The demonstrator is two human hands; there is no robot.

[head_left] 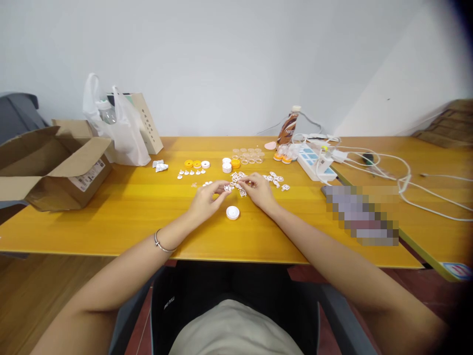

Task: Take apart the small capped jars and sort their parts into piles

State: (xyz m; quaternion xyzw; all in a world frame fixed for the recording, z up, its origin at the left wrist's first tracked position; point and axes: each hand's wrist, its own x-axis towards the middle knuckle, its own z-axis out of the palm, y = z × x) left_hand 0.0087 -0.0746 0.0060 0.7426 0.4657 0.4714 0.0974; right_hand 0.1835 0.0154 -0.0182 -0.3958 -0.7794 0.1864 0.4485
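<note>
Left hand (206, 201) pinched a white part (226, 188) over the table (121, 224); right hand (260, 191) was beside it, grip unclear, partly hiding loose parts (274, 177). Cup (232, 212) sat nearer the body, box (48, 196) left, power strip (311, 161) right.

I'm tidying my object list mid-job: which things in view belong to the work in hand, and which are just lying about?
Likely part of the work:
white openwork pieces
white round part
yellow and white discs
small stemmed pieces
clear cups

Apparently just lying about:
cardboard box
white plastic bag
drink bottle
power strip
</note>
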